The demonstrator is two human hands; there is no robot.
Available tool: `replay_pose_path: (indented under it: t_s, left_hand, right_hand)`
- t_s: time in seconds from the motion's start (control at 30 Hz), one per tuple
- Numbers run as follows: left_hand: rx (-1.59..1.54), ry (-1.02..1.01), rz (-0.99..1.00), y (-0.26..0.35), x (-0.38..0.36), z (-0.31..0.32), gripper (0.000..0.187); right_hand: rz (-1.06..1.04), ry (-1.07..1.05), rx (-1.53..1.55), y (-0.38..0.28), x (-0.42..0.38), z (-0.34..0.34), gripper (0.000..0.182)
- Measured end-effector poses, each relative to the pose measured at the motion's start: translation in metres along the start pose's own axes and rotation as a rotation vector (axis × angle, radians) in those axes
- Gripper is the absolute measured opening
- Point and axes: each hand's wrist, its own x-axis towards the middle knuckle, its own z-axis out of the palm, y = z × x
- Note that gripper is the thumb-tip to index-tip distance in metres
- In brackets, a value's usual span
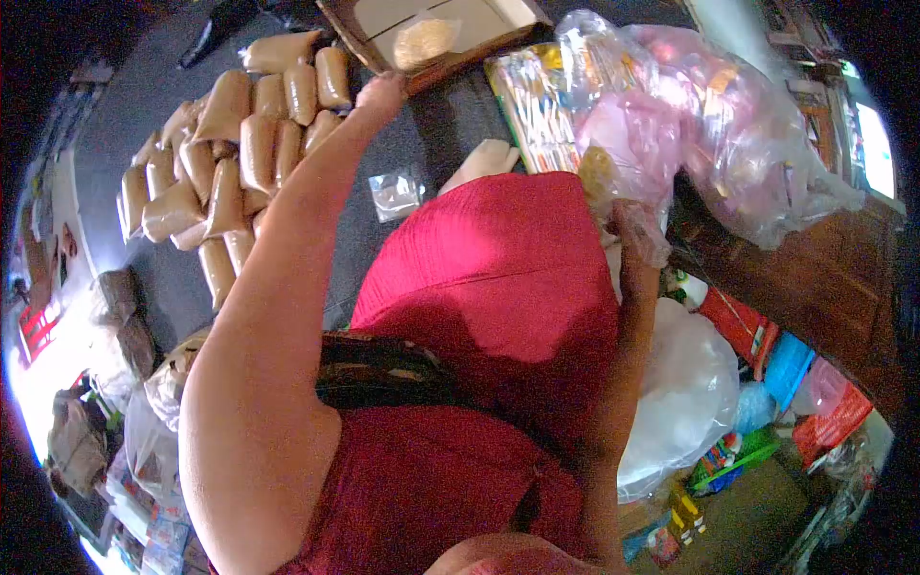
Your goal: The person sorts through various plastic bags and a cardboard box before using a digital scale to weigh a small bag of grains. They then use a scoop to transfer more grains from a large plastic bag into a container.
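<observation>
My left hand is at the near edge of an open cardboard box, its fingers closed on the box's edge. Inside the box lies a clear bag of yellowish contents. On the right, my right hand has its fingers closed around clear plastic, just below a small bag with yellow-brown contents. Large pink and clear plastic bags lie beyond it, beside a pack of many colourful sticks or sachets.
Many filled brown bags are piled on the dark surface at the left. A small clear packet lies near my knee. A big white bag, a dark wooden piece of furniture and colourful packages are at the right.
</observation>
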Motion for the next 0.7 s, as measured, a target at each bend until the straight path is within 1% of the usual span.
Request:
replay_pose_path:
  t_s: [0.03, 0.07, 0.1, 0.13, 0.17, 0.2, 0.23, 0.27, 0.3, 0.33, 0.43, 0.5, 0.53, 0.57, 0.6, 0.63, 0.67, 0.7]
  left_hand:
    - [0.024, 0.028, -0.002, -0.006, -0.003, 0.005, 0.027]
    - [0.198, 0.152, 0.230, -0.032, 0.031, 0.055, 0.027]
    - [0.194, 0.154, 0.238, -0.037, 0.032, 0.056, 0.027]
    - [0.149, 0.195, 0.240, -0.037, 0.032, 0.056, 0.028]
    - [0.103, 0.235, 0.242, -0.033, 0.033, 0.057, 0.028]
    - [-0.033, 0.253, 0.127, -0.013, 0.009, 0.028, 0.028]
    - [-0.037, 0.253, 0.135, -0.009, 0.008, 0.024, 0.028]
    - [-0.038, 0.231, 0.087, -0.009, 0.009, 0.023, 0.028]
    - [-0.038, 0.205, 0.046, -0.005, 0.010, 0.022, 0.029]
    - [0.033, 0.167, 0.053, 0.003, 0.002, 0.011, 0.029]
    - [0.058, 0.196, 0.051, -0.002, 0.012, 0.023, 0.029]
    - [0.026, 0.201, 0.078, 0.004, 0.004, 0.022, 0.028]
    - [-0.034, 0.208, 0.050, 0.008, 0.001, 0.020, 0.029]
    - [-0.094, 0.213, 0.021, 0.010, 0.003, 0.019, 0.029]
    - [-0.097, 0.264, 0.096, -0.003, 0.012, 0.032, 0.029]
    - [-0.102, 0.317, 0.168, -0.016, 0.022, 0.047, 0.030]
    - [-0.082, 0.336, 0.146, -0.015, 0.023, 0.050, 0.033]
    - [-0.086, 0.334, 0.165, -0.005, 0.022, 0.048, 0.033]
  right_hand:
    - [-0.034, -0.027, 0.019, -0.006, 0.000, 0.002, 0.027]
    - [0.085, 0.022, 0.086, 0.000, -0.007, 0.005, 0.025]
    - [0.088, 0.028, 0.081, 0.010, -0.010, 0.007, 0.025]
    - [0.019, 0.012, -0.055, 0.015, -0.009, 0.008, 0.024]
    - [-0.012, 0.004, -0.126, 0.022, -0.008, 0.006, 0.023]
    - [-0.044, -0.001, -0.197, 0.023, -0.006, 0.004, 0.023]
    - [0.082, -0.023, -0.058, 0.012, -0.001, 0.004, 0.022]
    - [0.207, -0.043, 0.083, 0.007, 0.003, 0.002, 0.023]
    - [0.217, -0.032, 0.077, 0.016, 0.003, 0.004, 0.023]
    - [-0.124, -0.031, -0.389, 0.029, 0.002, 0.009, 0.024]
    - [0.078, -0.123, -0.054, 0.054, 0.001, 0.021, 0.028]
    - [0.191, -0.147, -0.001, 0.060, 0.012, 0.022, 0.033]
    - [0.234, -0.149, 0.015, 0.056, 0.015, 0.022, 0.035]
    - [0.090, 0.078, -0.063, 0.050, 0.015, 0.027, 0.035]
    - [-0.055, 0.303, -0.147, 0.047, 0.015, 0.026, 0.035]
    - [-0.044, 0.316, -0.157, 0.051, 0.017, 0.020, 0.035]
    - [-0.174, 0.429, -0.234, 0.057, 0.020, 0.013, 0.033]
    - [-0.306, 0.540, -0.315, 0.062, 0.021, 0.006, 0.030]
